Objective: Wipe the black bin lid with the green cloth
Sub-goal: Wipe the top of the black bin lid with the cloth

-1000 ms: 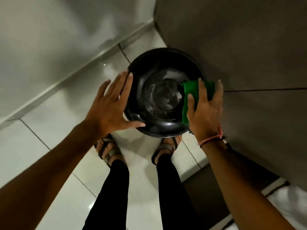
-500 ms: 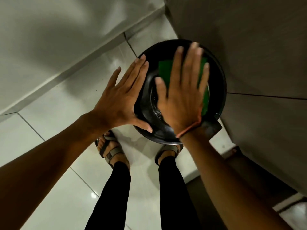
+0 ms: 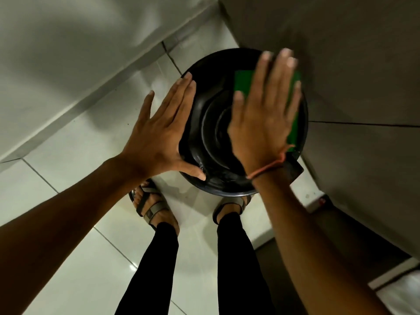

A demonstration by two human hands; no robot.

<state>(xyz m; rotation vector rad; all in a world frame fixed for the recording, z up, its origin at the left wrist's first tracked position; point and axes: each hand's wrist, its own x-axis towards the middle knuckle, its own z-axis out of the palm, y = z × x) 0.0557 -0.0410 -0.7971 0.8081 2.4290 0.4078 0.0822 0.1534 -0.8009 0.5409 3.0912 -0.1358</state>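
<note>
A round black bin lid (image 3: 211, 123) with raised concentric rings sits on a bin in the room's corner. A green cloth (image 3: 242, 84) lies on the lid's right half, mostly hidden under my right hand (image 3: 264, 119), which presses flat on it with fingers spread and blurred. My left hand (image 3: 162, 133) rests flat against the lid's left rim, fingers straight, thumb on the near edge. A red string circles my right wrist.
White glossy floor tiles (image 3: 68, 223) lie to the left and below. A pale wall (image 3: 68, 53) runs at the left, a grey wall (image 3: 352, 76) at the right. My sandalled feet (image 3: 154, 208) stand just in front of the bin.
My right hand has slid the green cloth from the lid's right rim onto its top and then toward the far right. My left hand stays on the left rim.
</note>
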